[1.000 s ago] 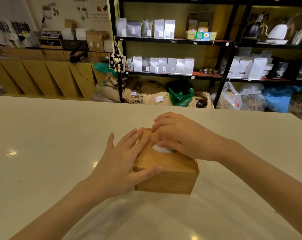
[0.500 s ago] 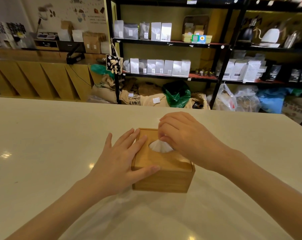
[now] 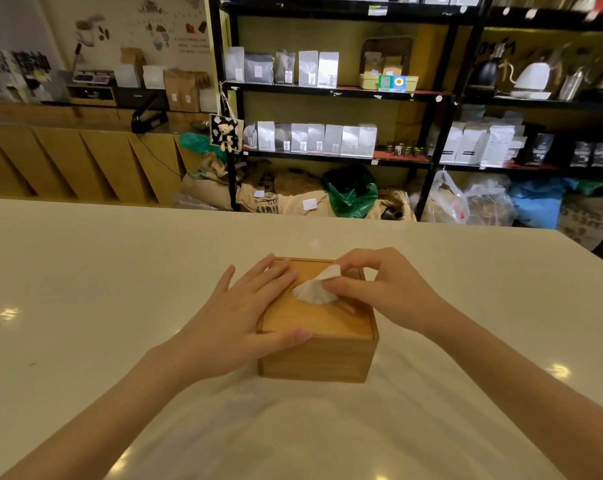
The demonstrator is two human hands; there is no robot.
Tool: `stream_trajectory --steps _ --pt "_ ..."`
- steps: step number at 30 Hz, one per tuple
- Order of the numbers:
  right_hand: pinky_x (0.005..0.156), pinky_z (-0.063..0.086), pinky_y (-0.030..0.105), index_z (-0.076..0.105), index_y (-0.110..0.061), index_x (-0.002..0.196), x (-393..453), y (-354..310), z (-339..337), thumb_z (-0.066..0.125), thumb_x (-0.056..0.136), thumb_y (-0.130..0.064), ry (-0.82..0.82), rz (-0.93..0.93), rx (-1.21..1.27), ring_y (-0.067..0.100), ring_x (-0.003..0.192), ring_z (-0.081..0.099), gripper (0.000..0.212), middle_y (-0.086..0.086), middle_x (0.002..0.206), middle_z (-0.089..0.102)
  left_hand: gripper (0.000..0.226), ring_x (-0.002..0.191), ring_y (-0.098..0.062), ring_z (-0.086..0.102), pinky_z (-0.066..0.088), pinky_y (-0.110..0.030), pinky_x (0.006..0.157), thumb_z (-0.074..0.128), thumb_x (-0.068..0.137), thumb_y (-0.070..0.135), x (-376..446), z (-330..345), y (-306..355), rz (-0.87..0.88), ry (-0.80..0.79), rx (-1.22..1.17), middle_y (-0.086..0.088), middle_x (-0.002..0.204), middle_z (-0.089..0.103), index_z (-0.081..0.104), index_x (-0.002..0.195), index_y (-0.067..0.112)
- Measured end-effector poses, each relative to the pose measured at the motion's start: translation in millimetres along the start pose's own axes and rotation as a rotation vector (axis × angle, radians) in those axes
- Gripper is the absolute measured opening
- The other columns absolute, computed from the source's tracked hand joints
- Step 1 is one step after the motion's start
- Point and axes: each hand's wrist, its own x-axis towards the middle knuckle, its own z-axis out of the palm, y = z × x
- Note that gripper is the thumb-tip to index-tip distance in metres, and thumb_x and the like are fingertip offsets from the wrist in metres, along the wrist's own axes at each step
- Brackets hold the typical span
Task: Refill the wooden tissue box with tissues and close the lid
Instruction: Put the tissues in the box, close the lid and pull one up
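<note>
Left hand [image 3: 237, 320] was laid flat on the wooden tissue box [image 3: 319, 336]; a tissue [image 3: 319, 287] was pinched by the right hand [image 3: 379, 289]. White table [image 3: 85, 271] around; shelves [image 3: 334, 91] observed behind.

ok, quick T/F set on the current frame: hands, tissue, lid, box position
1. The lid sits closed on the wooden tissue box. True.
2. The right hand lies flat on the table. False: its fingertips pinch the tissue sticking up through the lid's opening.
3. The left hand rests on the box, fingers straight across the lid and thumb along its near edge. True.
4. The box lies tipped on its side. False: it stands upright on the white table.
5. A loose pack of tissues sits beside the box. False: none shows on the table.
</note>
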Motion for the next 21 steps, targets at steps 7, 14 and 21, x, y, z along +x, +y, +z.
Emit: stream_trajectory --steps 7,14,21 --pt "0.072 0.041 0.005 0.06 -0.029 0.092 -6 -2 5 0.051 0.09 -0.022 0.041 -0.115 -0.076 -0.013 0.084 0.052 0.012 -0.024 0.084 0.057 0.091 0.131 0.018 -0.013 -0.009 -0.035 0.116 0.028 0.062 0.082 -1 -1 1 -0.007 0.009 -0.052 0.034 0.143 0.0 0.011 0.143 0.043" --pt "0.07 0.042 0.017 0.051 -0.026 0.097 -10 1 13 0.041 0.095 -0.025 0.08 -0.155 -0.09 0.004 0.088 0.053 0.01 -0.004 0.092 0.061 0.088 0.13 0.014 0.0 -0.003 -0.037 0.116 0.043 0.063 0.077 6 -10 3 -0.039 -0.001 -0.036 0.023 0.152 0.016 0.021 0.14 0.041" --pt "0.072 0.043 0.017 0.051 -0.026 0.101 -9 1 12 0.04 0.095 -0.023 0.107 -0.2 -0.085 0.004 0.089 0.053 0.013 -0.005 0.094 0.061 0.094 0.14 -0.009 0.014 0.013 -0.038 0.114 0.049 0.056 0.08 12 -25 12 -0.076 -0.082 0.018 0.013 0.15 0.024 0.025 0.138 0.042"
